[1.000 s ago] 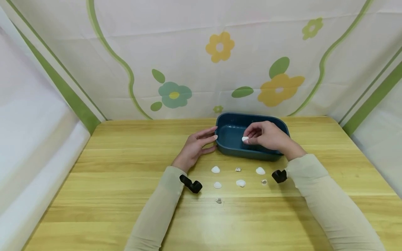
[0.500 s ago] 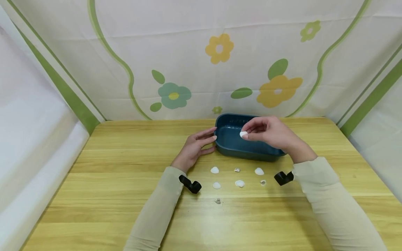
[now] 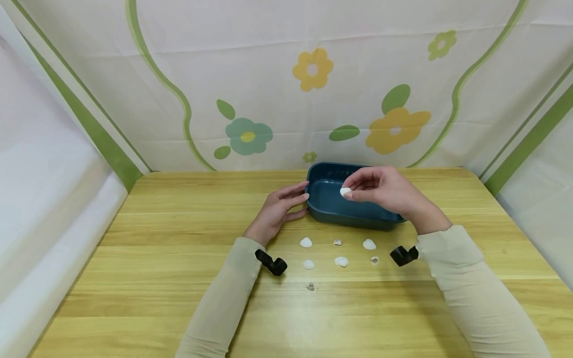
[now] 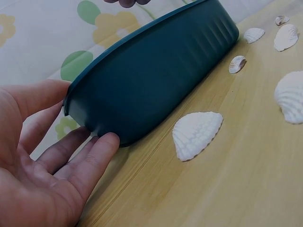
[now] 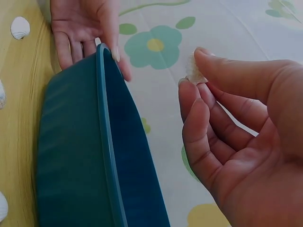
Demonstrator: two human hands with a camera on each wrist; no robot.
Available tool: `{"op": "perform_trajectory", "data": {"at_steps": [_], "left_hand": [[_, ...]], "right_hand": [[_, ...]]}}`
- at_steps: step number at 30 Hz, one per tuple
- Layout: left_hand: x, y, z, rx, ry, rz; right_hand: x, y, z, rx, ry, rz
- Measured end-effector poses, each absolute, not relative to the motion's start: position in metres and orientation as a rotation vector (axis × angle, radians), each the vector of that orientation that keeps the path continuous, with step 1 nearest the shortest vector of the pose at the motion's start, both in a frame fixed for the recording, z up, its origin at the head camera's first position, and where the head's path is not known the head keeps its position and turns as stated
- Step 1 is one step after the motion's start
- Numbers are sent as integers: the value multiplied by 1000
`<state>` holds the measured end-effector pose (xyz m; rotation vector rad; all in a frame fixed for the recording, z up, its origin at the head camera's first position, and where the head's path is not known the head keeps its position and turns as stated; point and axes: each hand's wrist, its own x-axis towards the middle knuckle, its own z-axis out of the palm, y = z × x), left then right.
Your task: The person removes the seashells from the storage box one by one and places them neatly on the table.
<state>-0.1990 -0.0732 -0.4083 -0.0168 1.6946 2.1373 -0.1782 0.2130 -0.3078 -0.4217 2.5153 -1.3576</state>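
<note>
Between the thumb and fingertips of my right hand (image 3: 387,191) a small white seashell (image 3: 345,192) is pinched, held above a dark blue oblong basin (image 3: 349,220). The right wrist view shows the shell (image 5: 194,71) in side view, raised past the basin's rim. My left hand (image 3: 278,209) rests its extended fingers on the basin's left end, one at the rim and others lower on the wall, as the left wrist view shows. In front of the basin, several shells lie in loose rows, among them a ribbed white seashell (image 4: 196,135) nearest the left hand.
The wooden table (image 3: 179,278) carries all of this. Close behind the basin hangs a white curtain (image 3: 268,30) with printed flowers. Small black wrist cameras (image 3: 271,263) jut from both sleeves near the shells.
My right hand, still pinching the seashell, has risen slightly and shifted a little over the basin, then nearly stopped. The left hand keeps its place on the basin's end.
</note>
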Motion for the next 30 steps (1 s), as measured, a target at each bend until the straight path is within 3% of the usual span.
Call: {"op": "perform_trajectory", "data": {"at_steps": [15,30], "left_hand": [[-200,-72,-407,-30,1676,2154],[-199,-70,-406,-17,1675,2174]], "right_hand": [[-156,210,-312,-496,2450,-1403],[-114,208,-346,-636,2403,-1364]]}}
